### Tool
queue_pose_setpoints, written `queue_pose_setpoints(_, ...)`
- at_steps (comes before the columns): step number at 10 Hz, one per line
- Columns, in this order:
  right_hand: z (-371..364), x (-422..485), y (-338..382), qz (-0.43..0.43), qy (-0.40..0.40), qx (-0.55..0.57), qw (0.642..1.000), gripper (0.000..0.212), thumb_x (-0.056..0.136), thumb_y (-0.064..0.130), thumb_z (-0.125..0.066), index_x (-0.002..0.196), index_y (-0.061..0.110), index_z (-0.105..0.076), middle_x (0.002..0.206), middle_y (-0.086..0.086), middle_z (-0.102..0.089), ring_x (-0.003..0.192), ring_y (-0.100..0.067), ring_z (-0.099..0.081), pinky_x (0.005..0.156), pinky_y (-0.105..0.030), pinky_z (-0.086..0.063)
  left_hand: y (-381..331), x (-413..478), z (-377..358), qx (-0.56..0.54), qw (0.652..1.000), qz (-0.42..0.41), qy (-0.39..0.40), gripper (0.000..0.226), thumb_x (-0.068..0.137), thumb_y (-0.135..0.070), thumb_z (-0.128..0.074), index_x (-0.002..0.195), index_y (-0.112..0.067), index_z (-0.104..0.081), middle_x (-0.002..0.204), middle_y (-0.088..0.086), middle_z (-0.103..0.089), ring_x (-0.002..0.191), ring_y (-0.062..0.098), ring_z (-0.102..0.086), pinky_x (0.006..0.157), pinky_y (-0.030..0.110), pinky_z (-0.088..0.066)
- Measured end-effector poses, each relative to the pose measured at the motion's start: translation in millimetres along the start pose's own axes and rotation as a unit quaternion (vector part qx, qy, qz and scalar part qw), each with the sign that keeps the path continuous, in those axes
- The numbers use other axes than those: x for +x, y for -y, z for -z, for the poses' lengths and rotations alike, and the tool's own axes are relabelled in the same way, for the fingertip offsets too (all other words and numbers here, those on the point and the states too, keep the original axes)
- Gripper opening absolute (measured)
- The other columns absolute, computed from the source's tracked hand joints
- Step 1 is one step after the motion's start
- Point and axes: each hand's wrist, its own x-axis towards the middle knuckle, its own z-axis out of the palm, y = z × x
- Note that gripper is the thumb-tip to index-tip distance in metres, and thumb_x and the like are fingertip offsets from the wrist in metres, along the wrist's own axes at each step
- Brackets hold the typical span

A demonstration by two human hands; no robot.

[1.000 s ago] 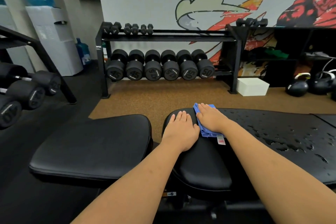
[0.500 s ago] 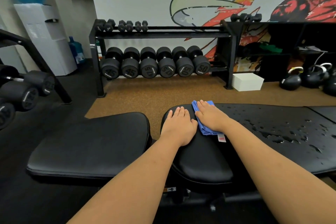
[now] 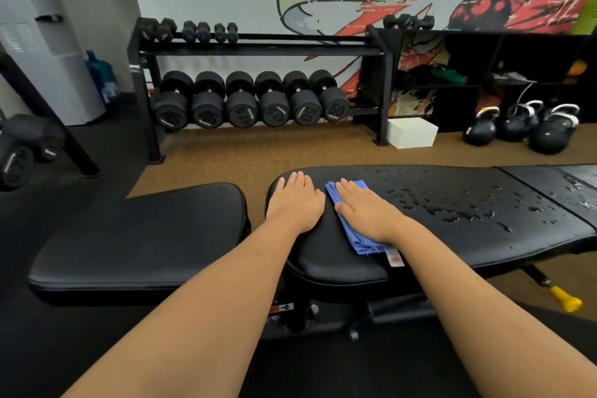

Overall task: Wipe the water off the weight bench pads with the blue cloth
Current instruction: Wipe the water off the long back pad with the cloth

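A long black bench pad (image 3: 452, 186) runs across the right half, beaded with water drops (image 3: 452, 208) on its middle and right part. My left hand (image 3: 295, 203) lies flat and empty on the pad's dry left end. Just to its right, my right hand (image 3: 365, 210) presses flat on a folded blue cloth (image 3: 357, 237), whose white tag hangs over the near edge. A separate black seat pad (image 3: 145, 236) lies to the left and looks dry. Another wet pad section (image 3: 555, 184) adjoins at far right.
A dumbbell rack (image 3: 258, 52) stands against the mural wall beyond the bench. A white box (image 3: 412, 132) and several kettlebells (image 3: 523, 126) sit on the brown floor. Another dumbbell rack (image 3: 19, 152) is at left, and a yellow-tipped bench leg (image 3: 563, 299) at lower right.
My right hand has slid the blue cloth slightly right along the pad, opening a small gap from the left hand. The left hand has stayed put. The view has shifted a little.
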Motion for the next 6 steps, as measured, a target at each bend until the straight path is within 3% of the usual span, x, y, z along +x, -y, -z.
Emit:
queue_pose_setpoints(4,-6.1,-29.1,3.1,-0.006,0.007,-0.012,1.0,0.059,0.108,0.037,-0.02,0.159,0.013,-0.001,0.167,-0.002,0.001,0.153,-0.013,0.001,0.124,-0.032,-0.003,-0.1,-5.5,0.7,0.003,1.0,-0.001,0.013,0.064,0.106,-0.039,-0.014,0.16,-0.006,-0.008,0.169,0.009,-0.004,0.156,0.02,-0.001,0.126,0.041,0.001)
queue_pose_setpoints(6,4.7,22.7,-3.8,-0.033,-0.008,-0.003,0.999,0.061,0.108,0.038,-0.022,0.158,0.007,-0.006,0.167,-0.01,-0.003,0.153,-0.018,-0.003,0.124,-0.036,-0.006,0.5,-1.5,2.6,-0.001,1.0,-0.005,0.014,0.064,0.105,-0.04,-0.015,0.16,-0.008,-0.009,0.169,0.008,-0.004,0.155,0.019,-0.001,0.126,0.041,0.0)
